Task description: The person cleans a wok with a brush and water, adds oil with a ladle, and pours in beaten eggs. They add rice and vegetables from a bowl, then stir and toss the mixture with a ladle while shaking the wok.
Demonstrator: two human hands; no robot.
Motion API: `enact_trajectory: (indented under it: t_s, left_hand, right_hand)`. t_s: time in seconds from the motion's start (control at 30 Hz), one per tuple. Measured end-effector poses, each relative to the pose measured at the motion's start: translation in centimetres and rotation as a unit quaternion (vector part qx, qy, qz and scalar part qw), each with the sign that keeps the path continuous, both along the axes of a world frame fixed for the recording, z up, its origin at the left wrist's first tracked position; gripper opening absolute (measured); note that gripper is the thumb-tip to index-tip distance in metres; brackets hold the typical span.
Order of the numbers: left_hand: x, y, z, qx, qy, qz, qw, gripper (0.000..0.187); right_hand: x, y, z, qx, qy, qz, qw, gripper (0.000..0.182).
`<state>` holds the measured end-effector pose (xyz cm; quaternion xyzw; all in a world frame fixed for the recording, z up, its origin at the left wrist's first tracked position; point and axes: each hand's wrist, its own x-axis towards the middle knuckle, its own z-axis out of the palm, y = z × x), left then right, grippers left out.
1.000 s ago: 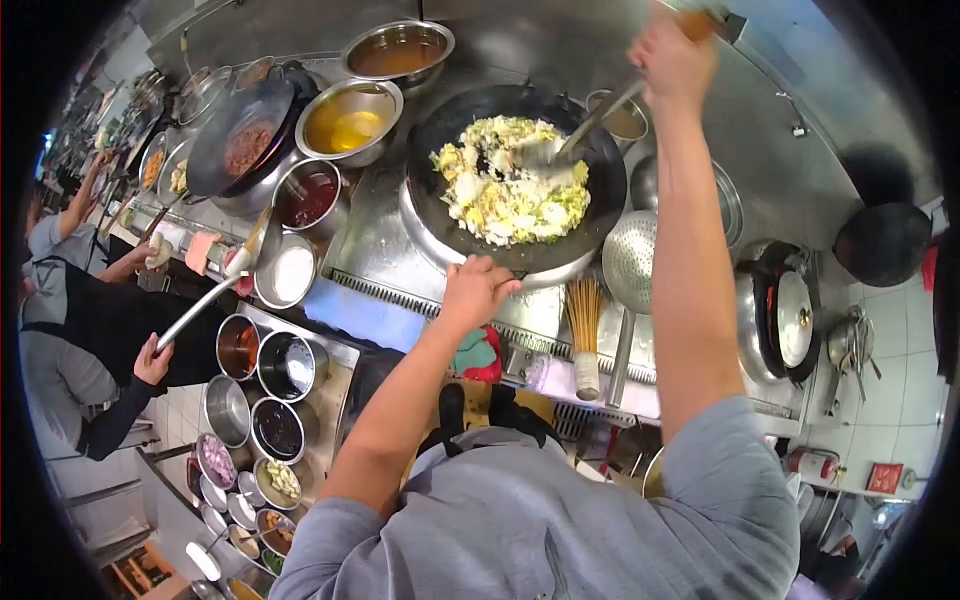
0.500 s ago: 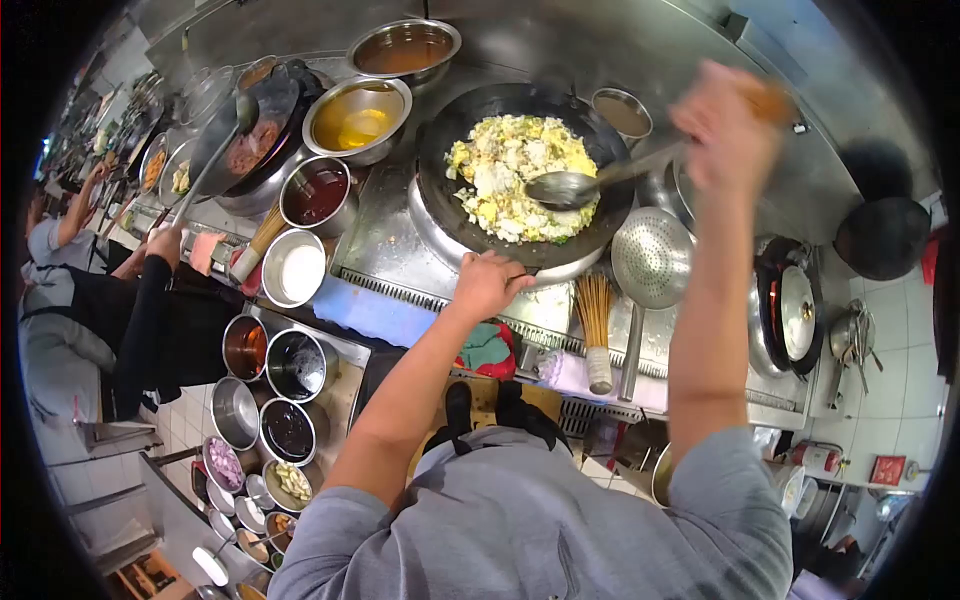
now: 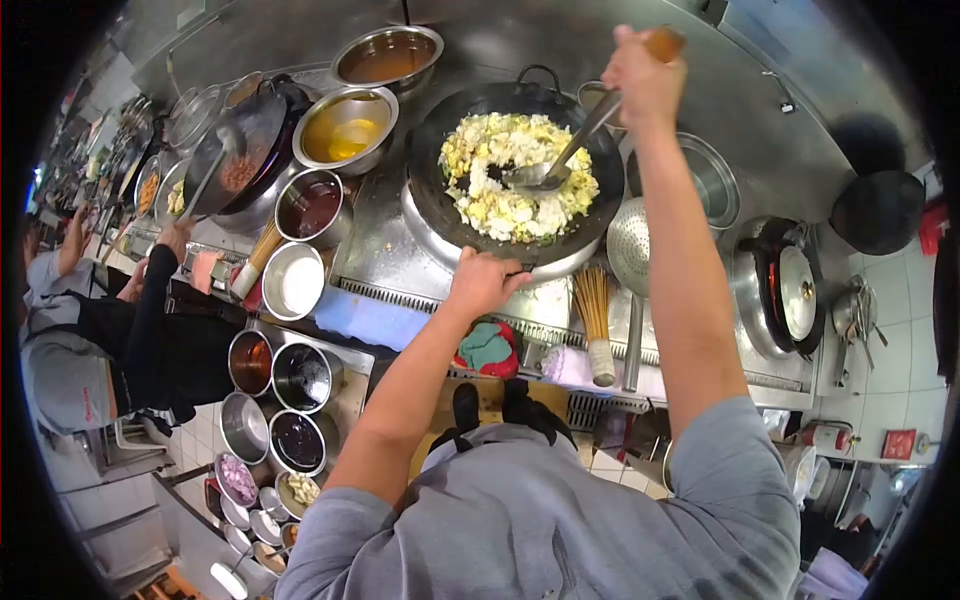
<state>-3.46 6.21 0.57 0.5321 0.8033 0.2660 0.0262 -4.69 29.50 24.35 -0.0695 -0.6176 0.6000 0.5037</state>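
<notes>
A black wok (image 3: 425, 165) sits on the stove in front of me, holding a loose white and yellow mix (image 3: 500, 215) that looks like egg and rice. My right hand (image 3: 648, 82), raised beyond the wok's right side, is closed around the handle of a steel ladle (image 3: 545, 176). The ladle's bowl rests in the mix, beside a small gap where dark wok metal shows. My left hand (image 3: 485, 283) is closed on the wok's near rim, where a dark handle end sticks out past the fingers.
Right of the wok lie a perforated strainer (image 3: 630, 250) and a bamboo brush (image 3: 594, 315). Steel bowls of yellow oil (image 3: 345, 130) and brownish liquid (image 3: 388, 55) stand to the left. Several sauce pots line the lower left. A co-worker (image 3: 110, 330) stirs another wok (image 3: 235, 160) at far left.
My right hand has moved left and upward. The ladle's bowl has shifted left through the mix, and a dark gap shows there. My left hand stays on the rim.
</notes>
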Motion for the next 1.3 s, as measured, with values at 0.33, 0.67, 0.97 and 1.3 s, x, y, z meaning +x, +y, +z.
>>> enact_trajectory:
  t_s: [0.33,0.67,0.97,1.3]
  left_hand:
    - [-0.2,0.3,-0.4,0.029,0.004,0.000,1.000,0.033]
    - [-0.4,0.4,-0.9,0.070,-0.073,-0.025,0.995,0.032]
    - [-0.5,0.4,1.0,-0.026,-0.080,-0.020,0.996,0.030]
    - [6.4,-5.2,4.9,0.077,-0.011,-0.093,0.993,0.030]
  right_hand:
    - [-3.7,-1.8,0.1,0.019,0.043,0.060,0.997,0.035]
    - [5.2,-5.1,-3.2,0.048,-0.031,-0.051,0.997,0.027]
    - [7.5,-5.0,-8.0,0.015,0.049,-0.102,0.993,0.030]
    - [18.4,-10.6,-0.6,-0.126,0.083,-0.087,0.985,0.033]
